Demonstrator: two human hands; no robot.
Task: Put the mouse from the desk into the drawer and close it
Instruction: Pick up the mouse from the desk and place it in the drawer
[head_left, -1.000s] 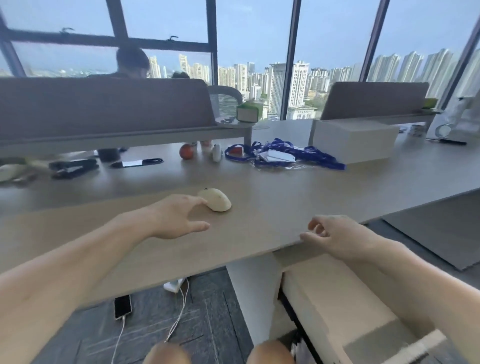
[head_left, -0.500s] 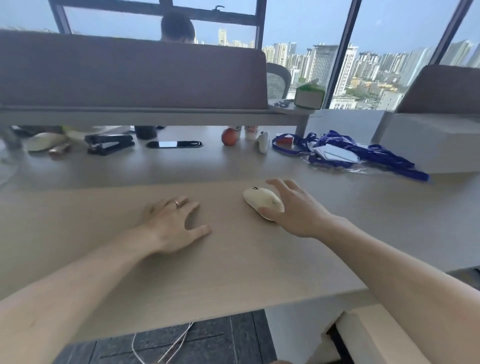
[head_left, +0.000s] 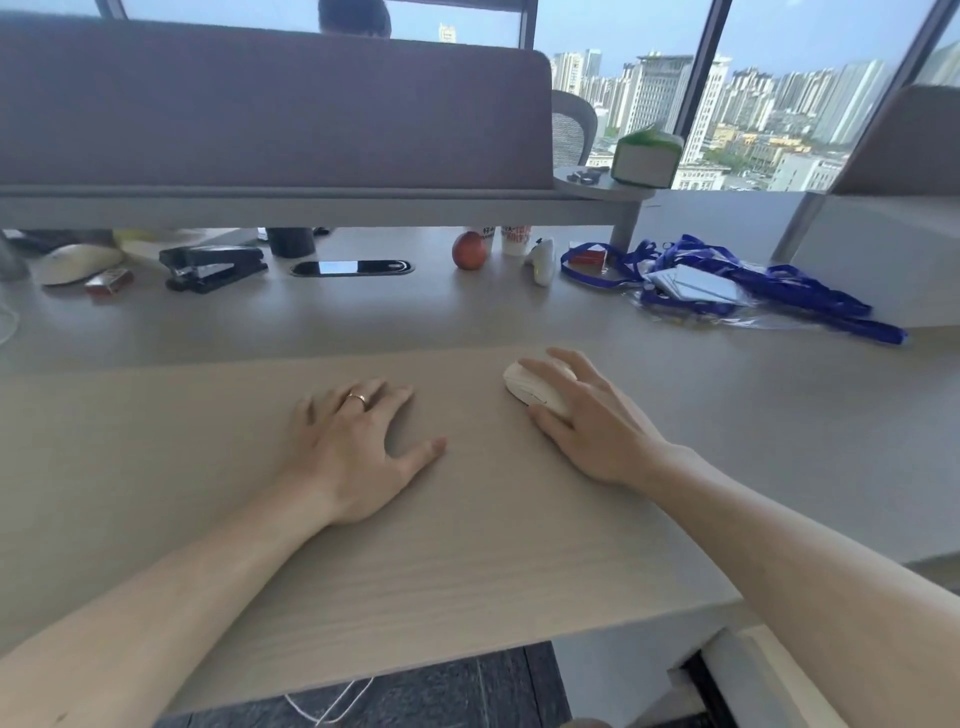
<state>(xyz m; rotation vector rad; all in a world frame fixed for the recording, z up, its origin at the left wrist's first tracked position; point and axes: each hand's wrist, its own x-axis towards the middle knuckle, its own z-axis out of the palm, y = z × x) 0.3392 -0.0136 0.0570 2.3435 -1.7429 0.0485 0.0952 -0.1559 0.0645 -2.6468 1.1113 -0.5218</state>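
Observation:
A cream-white mouse (head_left: 527, 387) lies on the pale wooden desk (head_left: 467, 545), right of centre. My right hand (head_left: 587, 421) covers its right side, fingers over the top and thumb at its near edge, gripping it. My left hand (head_left: 358, 447) rests flat on the desk to the left of the mouse, fingers spread, a ring on one finger, holding nothing. A corner of the drawer unit (head_left: 748, 675) shows below the desk edge at the bottom right; its inside is hidden.
Along the back of the desk lie a black stapler (head_left: 213, 267), a cable port (head_left: 353, 267), a red fruit (head_left: 469, 250), a white gadget (head_left: 542, 260) and blue lanyards (head_left: 727, 291). A grey partition (head_left: 270, 104) stands behind, a person beyond it.
My right hand came up from the drawer area onto the mouse and closed around it. My left hand drew back from the mouse and settled flat to its left.

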